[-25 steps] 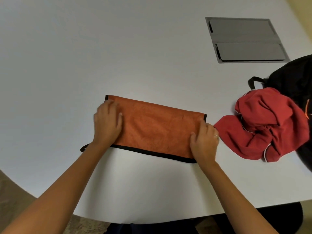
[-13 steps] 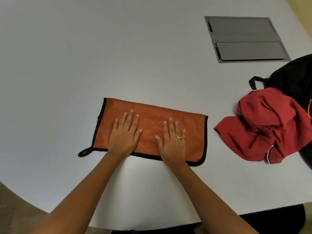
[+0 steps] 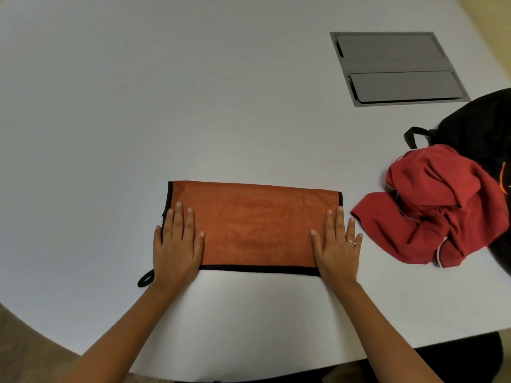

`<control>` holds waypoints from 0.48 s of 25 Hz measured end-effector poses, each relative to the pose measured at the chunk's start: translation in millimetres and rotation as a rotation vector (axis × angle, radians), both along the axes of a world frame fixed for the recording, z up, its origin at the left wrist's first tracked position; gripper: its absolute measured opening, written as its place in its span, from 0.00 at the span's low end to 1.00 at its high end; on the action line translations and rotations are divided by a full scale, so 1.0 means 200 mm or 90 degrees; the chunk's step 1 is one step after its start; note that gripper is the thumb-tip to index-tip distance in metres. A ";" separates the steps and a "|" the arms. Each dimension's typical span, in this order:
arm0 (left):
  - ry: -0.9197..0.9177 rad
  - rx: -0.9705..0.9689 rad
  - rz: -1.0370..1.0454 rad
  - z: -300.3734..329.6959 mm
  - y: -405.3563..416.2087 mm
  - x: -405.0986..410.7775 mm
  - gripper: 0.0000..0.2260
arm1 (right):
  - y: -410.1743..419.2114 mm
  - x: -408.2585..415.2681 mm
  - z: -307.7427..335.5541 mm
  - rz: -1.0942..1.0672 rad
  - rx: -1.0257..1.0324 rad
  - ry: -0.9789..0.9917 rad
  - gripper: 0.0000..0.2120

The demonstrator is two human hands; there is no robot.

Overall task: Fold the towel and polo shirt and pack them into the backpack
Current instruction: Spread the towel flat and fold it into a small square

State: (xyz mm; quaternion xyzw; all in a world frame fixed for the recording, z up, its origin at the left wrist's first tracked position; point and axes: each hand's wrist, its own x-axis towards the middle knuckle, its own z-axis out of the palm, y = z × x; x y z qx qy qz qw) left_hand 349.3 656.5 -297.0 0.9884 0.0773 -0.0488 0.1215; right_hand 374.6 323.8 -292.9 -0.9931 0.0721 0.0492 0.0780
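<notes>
Head view. Orange terry towel [image 3: 254, 225], black-bound edges, lies folded into a long flat rectangle on the white matte table [image 3: 138, 106]. Left hand [image 3: 177, 244] lies flat on the towel's left end, fingers straight and slightly spread; a black hanging loop [image 3: 145, 279] protrudes just beside its wrist. Right hand [image 3: 336, 246], a ring on one finger, lies flat on the towel's right end, fingers straight, outer fingers overlapping the edge. Neither hand grips anything. Just right of the right hand: red polo shirt [image 3: 439, 205] with white piping, crumpled in a soft heap, resting partly on the black fabric backpack [image 3: 481, 125]. Beyond the right hand: grey rectangular cable hatch [image 3: 398, 69], set flush in the table.
</notes>
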 end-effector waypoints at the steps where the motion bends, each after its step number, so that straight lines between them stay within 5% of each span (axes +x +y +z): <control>1: 0.001 -0.003 0.013 0.01 -0.02 -0.02 0.27 | -0.02 0.01 0.01 0.012 0.001 -0.004 0.33; 8: -0.042 -0.006 -0.172 0.09 -0.25 0.19 0.28 | 0.27 0.17 0.10 0.155 0.085 -0.081 0.28; 12: 0.019 -0.038 -0.244 0.04 -0.39 0.37 0.27 | 0.59 0.27 0.08 0.261 0.174 -0.004 0.28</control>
